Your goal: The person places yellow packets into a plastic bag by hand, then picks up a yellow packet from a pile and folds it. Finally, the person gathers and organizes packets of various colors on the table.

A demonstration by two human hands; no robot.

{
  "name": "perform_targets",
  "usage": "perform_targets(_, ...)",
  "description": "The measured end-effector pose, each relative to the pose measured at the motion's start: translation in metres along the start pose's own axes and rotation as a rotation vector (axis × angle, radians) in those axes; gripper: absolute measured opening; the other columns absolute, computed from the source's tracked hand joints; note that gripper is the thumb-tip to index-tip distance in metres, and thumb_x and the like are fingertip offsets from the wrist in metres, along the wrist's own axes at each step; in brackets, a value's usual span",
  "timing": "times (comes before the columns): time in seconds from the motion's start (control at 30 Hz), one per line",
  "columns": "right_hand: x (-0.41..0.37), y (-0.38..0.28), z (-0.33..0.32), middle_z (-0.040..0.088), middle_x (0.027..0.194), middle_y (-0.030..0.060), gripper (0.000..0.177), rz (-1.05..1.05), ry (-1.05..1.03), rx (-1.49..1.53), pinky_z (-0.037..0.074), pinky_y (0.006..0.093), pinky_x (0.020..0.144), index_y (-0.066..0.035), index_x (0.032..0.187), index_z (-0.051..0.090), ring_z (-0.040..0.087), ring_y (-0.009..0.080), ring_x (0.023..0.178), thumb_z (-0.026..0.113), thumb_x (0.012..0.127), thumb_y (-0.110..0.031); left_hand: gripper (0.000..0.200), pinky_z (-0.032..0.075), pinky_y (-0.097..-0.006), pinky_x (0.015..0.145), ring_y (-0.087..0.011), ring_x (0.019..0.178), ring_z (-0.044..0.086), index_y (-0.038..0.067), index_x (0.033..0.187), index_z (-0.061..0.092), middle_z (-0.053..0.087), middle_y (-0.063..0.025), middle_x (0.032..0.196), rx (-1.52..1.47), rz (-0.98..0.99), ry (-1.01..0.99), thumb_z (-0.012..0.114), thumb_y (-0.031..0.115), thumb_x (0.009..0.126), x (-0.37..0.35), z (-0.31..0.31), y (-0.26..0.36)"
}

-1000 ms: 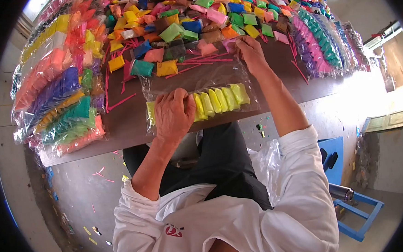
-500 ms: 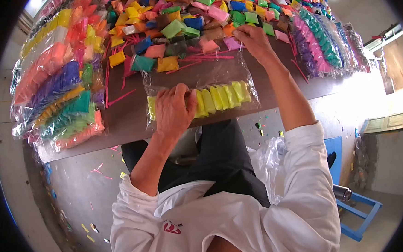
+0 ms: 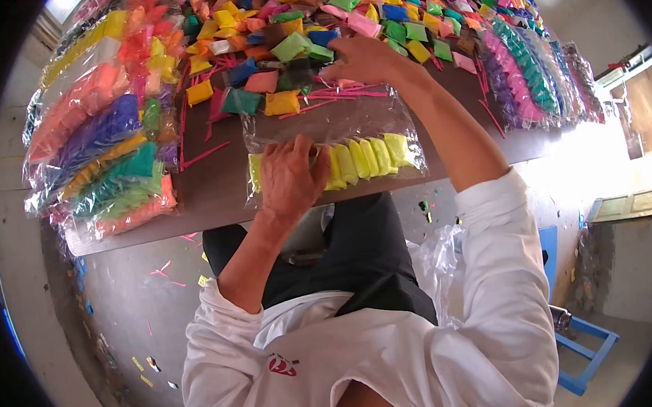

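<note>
A clear plastic bag (image 3: 336, 121) lies near the table's front edge with a row of yellow packets (image 3: 368, 157) along its bottom. My left hand (image 3: 291, 174) is closed over the left part of that row, its fingers curled on the film and hiding some packets. Beyond the bag's upper edge, my right hand (image 3: 371, 60) reaches over the heap of small coloured packets (image 3: 290, 47). Its thumb and fingers are apart, close to brown and pink packets, and I see nothing held in them.
Filled bags of coloured packets (image 3: 101, 135) are stacked at the left, and more filled bags (image 3: 516, 80) stand at the right. Pink strips (image 3: 345, 93) lie on the brown table (image 3: 213, 188). A blue stool (image 3: 589, 351) is on the floor at the right.
My right hand has let go of the bag's upper right edge and moved left and forward to the heap. My left hand has stayed on the yellow packets. The view has shifted slightly.
</note>
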State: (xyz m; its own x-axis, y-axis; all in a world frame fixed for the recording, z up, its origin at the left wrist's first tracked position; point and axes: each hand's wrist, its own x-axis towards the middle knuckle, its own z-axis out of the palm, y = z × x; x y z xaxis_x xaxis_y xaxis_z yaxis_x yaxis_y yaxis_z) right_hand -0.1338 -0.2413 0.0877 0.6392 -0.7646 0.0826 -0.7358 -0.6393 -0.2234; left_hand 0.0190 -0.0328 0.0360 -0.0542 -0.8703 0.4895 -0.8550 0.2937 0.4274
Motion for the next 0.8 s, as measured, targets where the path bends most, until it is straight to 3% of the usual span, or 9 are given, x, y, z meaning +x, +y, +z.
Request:
perform_targets(0.17,0.017,-0.018,-0.005,0.069,0.100,0.0156,0.052,-0.067,-0.214,-0.047,0.050,0.0467,0.081,-0.008,0.104,0.068,0.065,0.0347,0.099,0.072,0.075,-0.051,0.017,0.045,-0.0444,0.073,-0.0334,0.070,0.062,0.007,0.082,0.052,0.063,-0.0105,0.071,-0.042,0.014,0.029,0.066,0.016,0.084,-0.002,0.002,-0.003)
perform_targets(0.27,0.011,-0.023,-0.017,0.070,0.096,0.0141,0.039,-0.117,-0.260,-0.025,0.049,0.0467,0.077,-0.006,0.093,0.069,0.066,0.0320,0.094,0.073,0.074,-0.041,0.017,0.045,-0.0440,0.073,-0.0328,0.070,0.062,0.007,0.082,0.052,0.063,-0.0099,0.071,-0.048,0.020,0.038,0.066,0.016,0.085,-0.003,0.002,-0.003)
perform_targets(0.37,0.012,-0.017,-0.010,0.069,0.088,0.0141,0.031,-0.140,-0.254,-0.031,0.050,0.0395,0.075,-0.003,0.091,0.066,0.066,0.0295,0.085,0.067,0.077,-0.031,0.017,0.045,-0.0437,0.072,-0.0324,0.069,0.062,0.008,0.082,0.052,0.062,-0.0094,0.071,-0.039,0.025,0.051,0.066,0.017,0.085,-0.003,0.003,-0.002)
perform_targets(0.47,-0.021,-0.035,-0.030,0.067,0.084,0.0139,0.020,-0.264,-0.022,0.112,0.049,0.0410,0.073,-0.002,0.085,0.062,0.065,0.0296,0.082,0.064,0.080,-0.022,0.017,0.046,-0.0437,0.071,-0.0320,0.069,0.062,0.008,0.082,0.052,0.061,-0.0088,0.071,-0.043,0.029,0.042,0.066,0.017,0.085,-0.003,0.003,-0.003)
perform_targets(0.63,-0.074,-0.057,-0.056,0.062,0.081,0.0143,0.017,-0.333,-0.032,0.103,0.048,0.0430,0.072,-0.003,0.087,0.061,0.062,0.0331,0.080,0.063,0.082,-0.019,0.017,0.046,-0.0434,0.071,-0.0316,0.070,0.062,0.008,0.082,0.052,0.061,-0.0086,0.071,-0.036,0.017,0.040,0.066,0.017,0.085,-0.002,0.004,-0.003)
perform_targets(0.8,-0.126,-0.072,-0.037,0.057,0.081,0.0142,0.017,-0.367,-0.072,0.128,0.048,0.0438,0.072,-0.002,0.083,0.057,0.059,0.0351,0.082,0.064,0.080,-0.017,0.016,0.046,-0.0434,0.075,-0.0319,0.073,0.063,0.007,0.086,0.054,0.063,-0.0098,0.074,-0.010,0.035,0.061,0.066,0.017,0.083,-0.004,0.006,-0.004)
